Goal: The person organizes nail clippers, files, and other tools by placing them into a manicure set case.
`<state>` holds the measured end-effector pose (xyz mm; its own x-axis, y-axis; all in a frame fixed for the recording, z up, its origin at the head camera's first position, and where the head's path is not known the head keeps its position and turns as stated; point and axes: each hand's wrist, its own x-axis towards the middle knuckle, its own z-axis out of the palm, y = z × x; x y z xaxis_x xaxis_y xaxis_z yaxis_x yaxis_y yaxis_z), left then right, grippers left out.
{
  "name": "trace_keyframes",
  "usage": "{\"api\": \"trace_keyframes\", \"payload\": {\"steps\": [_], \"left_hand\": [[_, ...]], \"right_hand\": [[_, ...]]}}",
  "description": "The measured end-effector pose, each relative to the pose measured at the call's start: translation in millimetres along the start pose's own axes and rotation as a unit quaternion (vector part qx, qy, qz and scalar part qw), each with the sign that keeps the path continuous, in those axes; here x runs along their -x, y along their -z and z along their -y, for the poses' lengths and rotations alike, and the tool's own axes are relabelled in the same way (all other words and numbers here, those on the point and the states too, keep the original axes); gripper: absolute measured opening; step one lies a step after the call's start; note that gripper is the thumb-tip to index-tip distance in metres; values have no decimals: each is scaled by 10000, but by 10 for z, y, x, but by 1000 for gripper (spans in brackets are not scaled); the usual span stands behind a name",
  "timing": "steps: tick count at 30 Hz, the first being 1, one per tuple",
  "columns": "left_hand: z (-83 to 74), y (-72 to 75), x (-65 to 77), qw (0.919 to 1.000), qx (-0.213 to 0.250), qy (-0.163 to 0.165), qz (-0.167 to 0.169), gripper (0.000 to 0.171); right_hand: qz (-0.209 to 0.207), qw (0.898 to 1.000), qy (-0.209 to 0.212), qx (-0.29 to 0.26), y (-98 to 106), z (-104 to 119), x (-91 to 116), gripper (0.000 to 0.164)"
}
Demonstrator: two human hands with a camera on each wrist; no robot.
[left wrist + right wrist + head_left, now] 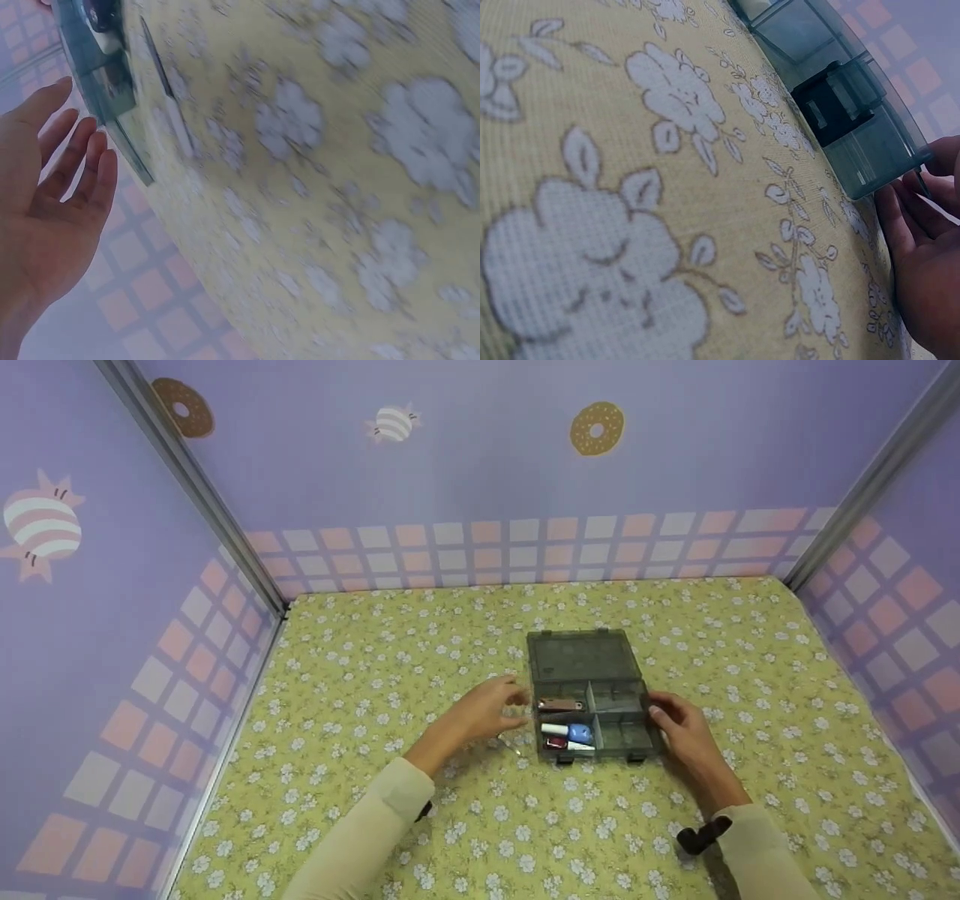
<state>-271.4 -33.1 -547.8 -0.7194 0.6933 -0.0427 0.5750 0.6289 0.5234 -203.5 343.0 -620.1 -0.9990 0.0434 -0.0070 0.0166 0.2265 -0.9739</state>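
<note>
A translucent grey compartment box (626, 735) lies on the cloth with its lid (585, 655) folded back. Its far left compartment holds a copper-coloured nail clipper (561, 705). In the near left one are a blue nail polish bottle (580, 733) and a dark red one (556, 743), both with white caps. My right hand (682, 731) grips the box's right wall, thumb at the rim. Just off the left wall, my left hand (484, 709) holds nothing, its fingers loosely bent. Beneath it on the cloth lies a slender pointed tool (171, 97), partly hidden in the head view.
A yellow flowered cloth (375, 660) covers the table. Purple walls (480, 472) with a tile pattern stand at the back and both sides, joined by grey metal posts (187, 480). A black strap piece (703, 835) sits on the right wrist.
</note>
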Motion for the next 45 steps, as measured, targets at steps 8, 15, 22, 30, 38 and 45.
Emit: {"api": "trace_keyframes", "payload": {"steps": [8, 15, 22, 30, 38, 45], "left_hand": [[238, -5, 194, 9990, 54, 113, 427, 30], [288, -83, 276, 9951, -628, 332, 690, 21], [266, -73, 292, 9955, -521, 337, 720, 13], [264, -46, 330, 9968, 69, 434, 663, 7], [128, 35, 275, 9955, 610, 306, 658, 7], [-2, 138, 236, 9928, 551, 378, 991, 7]], "right_hand": [[2, 10000, 13, 23, 15, 19, 29, 41], [10, 10000, 15, 12, 18, 14, 39, 42], [-4, 9999, 63, 134, 19, 3, 30, 43], [-5, 10000, 20, 67, 27, -16, 17, 43], [-34, 10000, -73, 24, 26, -5, 23, 43], [19, 10000, -14, 20, 14, 10, 28, 43]]}}
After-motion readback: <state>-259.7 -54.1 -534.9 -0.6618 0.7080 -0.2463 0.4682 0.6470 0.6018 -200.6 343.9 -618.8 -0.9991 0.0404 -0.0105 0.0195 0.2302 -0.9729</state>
